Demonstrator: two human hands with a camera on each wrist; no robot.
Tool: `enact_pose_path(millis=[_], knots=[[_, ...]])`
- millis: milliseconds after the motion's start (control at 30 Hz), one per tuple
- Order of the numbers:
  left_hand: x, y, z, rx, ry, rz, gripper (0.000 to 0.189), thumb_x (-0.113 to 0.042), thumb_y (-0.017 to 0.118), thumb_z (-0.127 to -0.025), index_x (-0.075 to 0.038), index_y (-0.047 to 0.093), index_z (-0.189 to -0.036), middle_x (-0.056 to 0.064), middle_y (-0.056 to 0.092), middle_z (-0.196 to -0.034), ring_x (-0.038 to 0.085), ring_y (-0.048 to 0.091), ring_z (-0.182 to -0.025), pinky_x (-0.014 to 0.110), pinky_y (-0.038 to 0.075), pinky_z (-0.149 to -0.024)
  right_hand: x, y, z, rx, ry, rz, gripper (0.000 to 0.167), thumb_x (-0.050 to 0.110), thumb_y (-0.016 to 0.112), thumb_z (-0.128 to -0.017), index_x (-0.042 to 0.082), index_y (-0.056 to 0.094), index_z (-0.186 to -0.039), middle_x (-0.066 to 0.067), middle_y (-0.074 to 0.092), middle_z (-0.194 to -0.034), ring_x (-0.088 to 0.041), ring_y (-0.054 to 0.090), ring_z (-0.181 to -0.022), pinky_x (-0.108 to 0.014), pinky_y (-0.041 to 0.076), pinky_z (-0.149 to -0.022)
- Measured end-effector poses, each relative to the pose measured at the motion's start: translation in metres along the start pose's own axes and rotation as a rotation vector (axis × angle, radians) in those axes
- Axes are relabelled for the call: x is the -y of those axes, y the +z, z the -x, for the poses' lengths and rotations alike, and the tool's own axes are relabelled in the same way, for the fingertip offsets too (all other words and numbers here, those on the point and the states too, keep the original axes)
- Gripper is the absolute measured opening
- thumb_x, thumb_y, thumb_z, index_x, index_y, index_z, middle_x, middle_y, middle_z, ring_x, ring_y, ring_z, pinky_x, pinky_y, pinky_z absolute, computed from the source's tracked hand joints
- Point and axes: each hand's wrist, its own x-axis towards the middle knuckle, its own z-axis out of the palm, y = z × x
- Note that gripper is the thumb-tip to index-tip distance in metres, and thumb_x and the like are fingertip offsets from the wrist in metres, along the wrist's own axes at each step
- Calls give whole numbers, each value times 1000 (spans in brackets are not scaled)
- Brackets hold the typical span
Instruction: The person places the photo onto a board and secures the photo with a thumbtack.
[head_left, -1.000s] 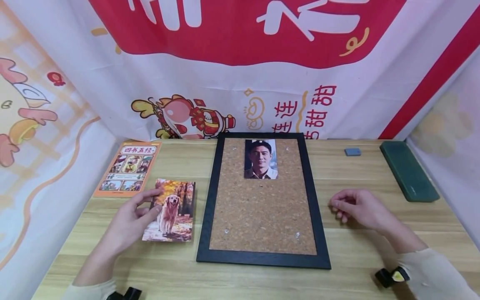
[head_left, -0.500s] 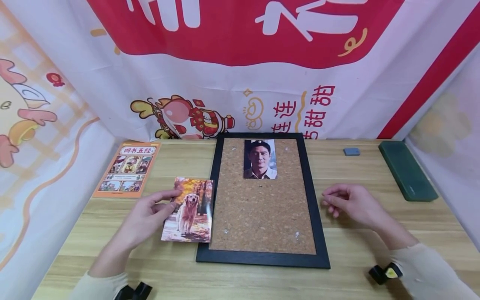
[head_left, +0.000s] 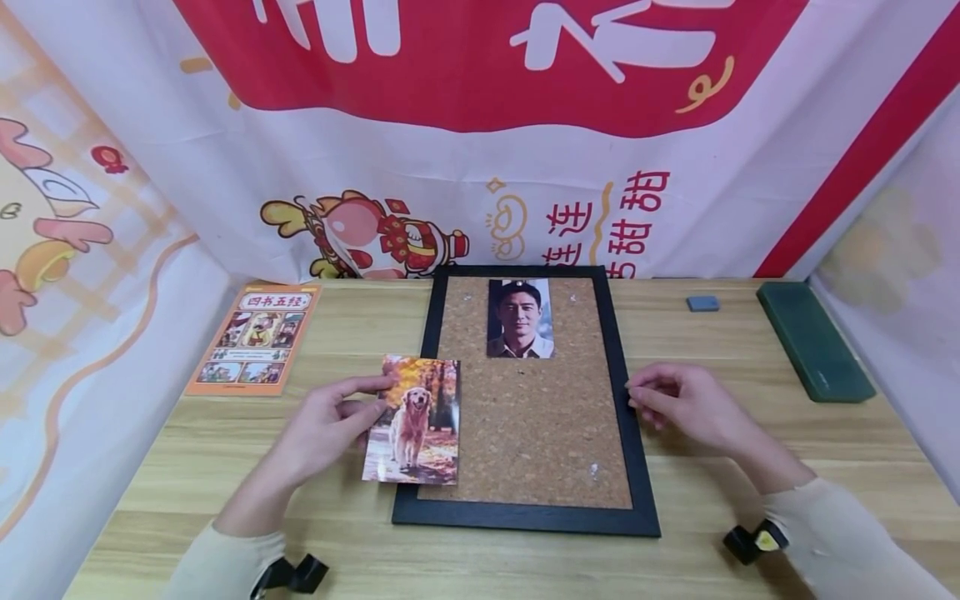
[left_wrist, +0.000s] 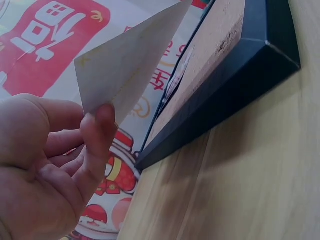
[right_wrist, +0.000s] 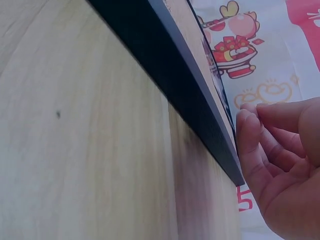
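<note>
My left hand (head_left: 326, 425) pinches the left edge of a dog photo (head_left: 415, 425) between thumb and fingers. The photo covers part of the left side of a black-framed corkboard (head_left: 525, 433); in the left wrist view its white back (left_wrist: 125, 60) appears raised off the board. A portrait photo (head_left: 521, 321) lies on the cork near the top. Just beside the board's right rim is my right hand (head_left: 690, 408), its fingers loosely curled with thumb and index tips close together. No object shows between those tips in the right wrist view.
An orange comic-style booklet (head_left: 255, 340) lies at the back left of the wooden table (head_left: 300, 533). Toward the back right are a small blue block (head_left: 703, 303) and a long dark green case (head_left: 816, 342). Printed cloth (head_left: 480, 167) hangs behind the table.
My left hand has carried the dog photo rightward from beside the corkboard to over its left side. The right hand has shifted left, up to the board's right rim.
</note>
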Motion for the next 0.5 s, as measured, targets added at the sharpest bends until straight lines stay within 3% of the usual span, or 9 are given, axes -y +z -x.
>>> enact_pose_path(millis=[200, 500], knots=[[-4, 13, -9, 53, 12, 62, 47, -9, 64, -107, -8, 58, -153, 29, 71, -133, 23, 79, -94, 34, 66, -73, 7, 5, -5, 9, -29, -6, 19, 17, 65, -109, 6, 74, -122, -9, 76, -102, -20, 67, -80, -30, 61, -67], [-10, 33, -23, 123, 49, 48, 52, -7, 67, -104, -9, 56, -155, 21, 69, -128, 15, 63, -64, 28, 51, -51, 18, 14, -13, 38, -75, -36, 16, 12, 65, -109, 3, 74, -118, -12, 77, -101, -20, 69, -81, -31, 63, -69]])
